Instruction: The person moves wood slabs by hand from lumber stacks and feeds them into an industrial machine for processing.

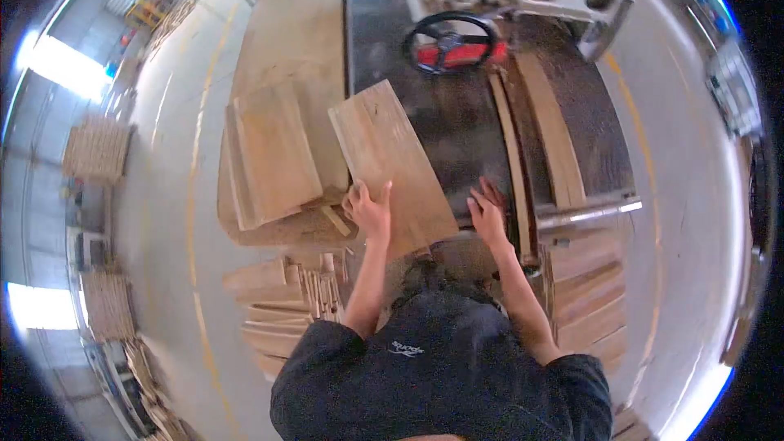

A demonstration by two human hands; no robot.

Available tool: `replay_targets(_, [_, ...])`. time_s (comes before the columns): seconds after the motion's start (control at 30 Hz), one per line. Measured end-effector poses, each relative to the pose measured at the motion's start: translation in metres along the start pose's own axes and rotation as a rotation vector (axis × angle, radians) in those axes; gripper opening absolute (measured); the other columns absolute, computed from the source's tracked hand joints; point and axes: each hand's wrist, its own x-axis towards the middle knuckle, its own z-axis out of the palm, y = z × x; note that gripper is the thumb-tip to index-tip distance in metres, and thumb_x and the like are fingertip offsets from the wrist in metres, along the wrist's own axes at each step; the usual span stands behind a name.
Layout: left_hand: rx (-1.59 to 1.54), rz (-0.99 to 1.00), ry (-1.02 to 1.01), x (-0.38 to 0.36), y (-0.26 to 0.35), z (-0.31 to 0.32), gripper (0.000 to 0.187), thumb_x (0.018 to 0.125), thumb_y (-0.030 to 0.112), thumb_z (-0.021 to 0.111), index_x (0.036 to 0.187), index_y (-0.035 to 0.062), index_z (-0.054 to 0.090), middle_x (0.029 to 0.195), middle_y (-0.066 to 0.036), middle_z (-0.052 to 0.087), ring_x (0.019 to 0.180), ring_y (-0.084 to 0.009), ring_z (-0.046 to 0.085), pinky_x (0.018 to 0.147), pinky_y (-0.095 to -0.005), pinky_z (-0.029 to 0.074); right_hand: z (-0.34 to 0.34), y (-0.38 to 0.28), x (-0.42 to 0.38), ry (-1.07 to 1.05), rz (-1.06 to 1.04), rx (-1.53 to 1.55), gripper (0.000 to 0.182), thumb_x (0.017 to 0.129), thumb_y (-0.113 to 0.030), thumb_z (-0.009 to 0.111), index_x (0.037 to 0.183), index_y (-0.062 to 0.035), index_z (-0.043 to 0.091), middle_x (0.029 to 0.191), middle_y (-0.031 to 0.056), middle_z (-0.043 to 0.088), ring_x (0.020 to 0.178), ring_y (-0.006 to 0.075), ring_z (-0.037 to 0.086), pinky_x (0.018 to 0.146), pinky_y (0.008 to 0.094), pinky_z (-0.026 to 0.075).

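Note:
A flat wooden board point(392, 163) lies at a slant across the wooden table and the dark machine bed. My left hand point(370, 208) is on the lower left part of this board, thumb and fingers apart, gripping its left edge. To the right of the board, my right hand point(488, 211) is over the dark bed point(465, 126) with its fingers spread and nothing in them. Left of the board, several stacked panels point(278, 151) rest on the wooden table point(294, 24).
A black handwheel point(449, 42) stands beyond the board, by a red part. Long wooden strips point(551, 126) run along the right side of the bed. Piles of boards point(588, 294) and offcuts point(278, 310) are low on both sides. A metal bar point(592, 212) juts out at right.

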Motion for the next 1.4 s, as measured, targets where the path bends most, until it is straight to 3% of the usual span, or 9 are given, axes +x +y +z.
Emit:
replay_targets(0.27, [-0.027,0.166,-0.091,-0.085,0.093,0.001,0.080,0.082,0.066,0.069,0.131,0.0024,0.064,0.130,-0.019,0.058,0.121,-0.0385,0.051,0.098,-0.0530,0.044,-0.041,-0.027,-0.098,-0.025,0.309,0.127,0.055,0.096,-0.022,0.063,0.144,0.0004,0.049,0.159,0.0246,0.031,0.148,0.0419,0.026,0.120,0.0448,0.029])
replay_targets(0.37, [-0.028,0.222,-0.059,-0.084,0.102,0.018,0.078,0.081,0.062,0.072,0.129,0.0014,0.064,0.127,-0.020,0.059,0.118,-0.0384,0.053,0.094,-0.0511,0.047,-0.032,-0.009,-0.113,-0.030,-0.226,-0.406,0.062,0.086,-0.024,0.069,0.142,-0.0021,0.052,0.159,0.0262,0.028,0.147,0.0433,0.028,0.117,0.0523,0.032])
replay_targets(0.47, [-0.061,0.240,-0.029,-0.067,0.132,0.037,0.076,0.080,0.061,0.074,0.127,0.0018,0.065,0.123,-0.019,0.060,0.115,-0.0383,0.055,0.091,-0.0502,0.048,-0.036,-0.032,-0.145,-0.138,-0.076,-0.421,0.075,0.083,-0.036,0.073,0.145,-0.0041,0.046,0.159,0.0272,0.026,0.148,0.0439,0.024,0.114,0.0576,0.032])
replay_targets(0.8, [-0.132,0.208,-0.044,-0.019,0.150,0.049,0.075,0.077,0.060,0.077,0.124,0.0015,0.066,0.118,-0.020,0.062,0.109,-0.0397,0.057,0.087,-0.0503,0.049,-0.054,-0.038,-0.113,-0.121,-0.025,-0.366,0.078,0.084,-0.038,0.074,0.149,-0.0088,0.043,0.159,0.0310,0.022,0.147,0.0514,0.021,0.114,0.0610,0.030])
replay_targets(0.87, [-0.101,0.217,-0.146,-0.006,0.152,0.051,0.075,0.077,0.061,0.077,0.123,0.0023,0.066,0.116,-0.021,0.062,0.108,-0.0400,0.058,0.087,-0.0503,0.050,-0.054,-0.043,-0.097,-0.304,0.187,-0.271,0.080,0.082,-0.039,0.075,0.148,-0.0081,0.044,0.159,0.0330,0.022,0.147,0.0517,0.020,0.115,0.0615,0.028])
replay_targets(1.07, [-0.233,0.249,0.013,0.025,0.160,0.072,0.073,0.080,0.062,0.073,0.124,0.0042,0.064,0.112,-0.021,0.064,0.103,-0.0402,0.060,0.085,-0.0503,0.050,-0.047,-0.039,-0.057,-0.238,0.031,-0.325,0.088,0.082,-0.044,0.076,0.151,-0.0052,0.039,0.158,0.0367,0.018,0.149,0.0535,0.014,0.115,0.0576,0.035])
replay_targets(1.27, [-0.293,0.143,0.026,0.061,0.165,0.107,0.025,0.098,0.023,0.059,0.115,0.0046,0.061,0.115,-0.016,0.063,0.108,-0.0379,0.057,0.089,-0.0494,0.049,-0.051,-0.049,-0.009,-0.382,0.062,-0.409,0.091,0.087,-0.043,0.073,0.154,0.0009,0.029,0.158,0.0404,0.010,0.149,0.0556,0.004,0.118,0.0540,0.030])
replay_targets(1.33, [-0.336,0.078,-0.013,0.072,0.170,0.103,0.025,0.096,0.021,0.061,0.114,0.0041,0.061,0.115,-0.016,0.062,0.109,-0.0372,0.057,0.090,-0.0491,0.048,-0.050,-0.048,0.004,-0.378,-0.012,-0.374,0.090,0.089,-0.044,0.071,0.154,0.0019,0.029,0.158,0.0412,0.009,0.149,0.0555,0.002,0.120,0.0541,0.026])
replay_targets(1.4, [-0.355,0.059,0.032,0.083,0.172,0.114,0.025,0.096,0.019,0.061,0.115,0.0031,0.060,0.114,-0.017,0.062,0.109,-0.0373,0.056,0.091,-0.0490,0.048,-0.061,-0.068,0.025,-0.532,0.237,-0.325,0.089,0.090,-0.046,0.069,0.155,0.0011,0.029,0.158,0.0410,0.007,0.149,0.0547,0.000,0.120,0.0546,0.026])
